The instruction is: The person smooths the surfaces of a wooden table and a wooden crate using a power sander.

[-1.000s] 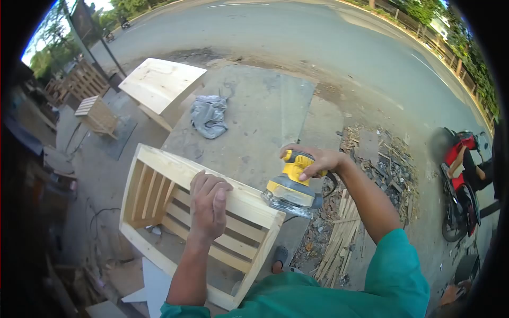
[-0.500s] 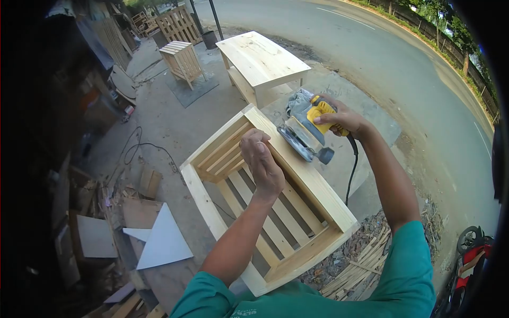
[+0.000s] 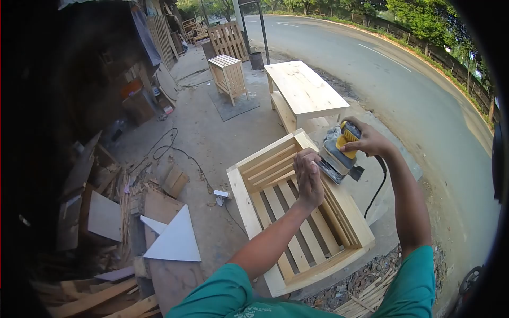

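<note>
My right hand [image 3: 369, 139] is closed around the yellow grip of a dusty power sander [image 3: 333, 158]. Its flat base rests at the outer side of the right rail on a slatted pale wooden crate [image 3: 347, 210]; exact contact is hard to see. A cord hangs from the sander's rear. At the inner side of that same rail, near the sander's base, my left hand [image 3: 309, 177] is upright with fingers together and bent against the wood, gripping it. Part of the left hand's grip is hidden. The crate's slatted floor shows below my left forearm.
A pale wooden table [image 3: 305, 87] stands beyond the crate, with a small slatted stand [image 3: 228, 77] to its left. A cable [image 3: 193, 159] trails over the concrete. White boards [image 3: 177, 238] and scrap wood [image 3: 95, 297] lie at left. A road [image 3: 419, 100] runs along the right.
The whole view has shifted, so crate and hands appear farther right and lower. The sander is more tilted and sits nearer my left hand. Both hands keep their holds.
</note>
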### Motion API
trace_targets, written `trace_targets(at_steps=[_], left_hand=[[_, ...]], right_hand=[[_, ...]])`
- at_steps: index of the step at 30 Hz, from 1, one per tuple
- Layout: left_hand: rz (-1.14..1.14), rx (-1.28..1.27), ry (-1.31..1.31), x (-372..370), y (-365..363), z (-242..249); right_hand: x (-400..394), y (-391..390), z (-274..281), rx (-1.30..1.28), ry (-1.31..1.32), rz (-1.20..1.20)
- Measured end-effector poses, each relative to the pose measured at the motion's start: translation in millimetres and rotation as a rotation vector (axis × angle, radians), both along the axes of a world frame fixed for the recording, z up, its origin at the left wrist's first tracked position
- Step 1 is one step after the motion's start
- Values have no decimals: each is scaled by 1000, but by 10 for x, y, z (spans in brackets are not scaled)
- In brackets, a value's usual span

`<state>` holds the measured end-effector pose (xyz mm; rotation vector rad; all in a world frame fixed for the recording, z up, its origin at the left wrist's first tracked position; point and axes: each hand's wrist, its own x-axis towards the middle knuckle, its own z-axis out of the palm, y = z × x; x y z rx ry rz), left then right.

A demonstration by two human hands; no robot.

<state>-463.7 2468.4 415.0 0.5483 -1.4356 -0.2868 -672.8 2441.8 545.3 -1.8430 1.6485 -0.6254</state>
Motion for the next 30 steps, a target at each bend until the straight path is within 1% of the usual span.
trace_targets(at_steps=[1,2,3,4,5,6,7,8,9,10,11,13,14,16,17,20,23,26,30], left_hand=[[-15,-4,10,-17,19,-4],[-30,0,27,-5,17,-8],[-42,-41,73,-29,-1,-31],[-87,-1,112,-53,6,-12],[-83,27,94,-66,29,-33],[-118,82,55,-53,58,-23],[-175,119,59,-95,60,-47],[-281,101,51,-138,26,-89],[-296,161,-107,-124,-31,-187],[-393,244,-220,-215,74,-204],[-445,315,-364,-142,20,-175],[-438,323,-841,-128,233,58],[-415,324,-1067,-104,379,152],[-341,226,-1311,-52,688,269],[-290,182,-1432,22,727,283],[-388,46,-1393,312,478,166],[-346,-11,-1459,969,155,223],[-251,106,-1482,1766,-126,411],[-37,291,-1408,3266,-549,408]], right_hand=[[-33,314,48,65,-14,-35],[-91,515,-97,49,-93,20],[-402,777,-191,26,-141,12],[-564,1010,-299,-69,-102,51],[-526,1430,-71,96,-120,-32],[-632,1705,-71,127,-73,-56],[-741,1948,-148,44,-52,-29],[-798,2206,-208,108,-144,-111],[-744,2478,-148,24,-103,-132],[-737,2723,-105,25,-86,-220],[-568,2829,-153,21,-96,-272],[-360,3168,-319,-135,-63,-458],[-220,3327,-390,-208,-33,-542],[183,3605,-532,-315,-46,-737],[425,3686,-602,-367,-57,-823],[1202,3808,-697,-446,106,-1065],[2011,3974,-843,-496,65,-1176],[2761,4239,-830,-512,159,-1163],[4093,4739,-684,-384,101,-1238]])
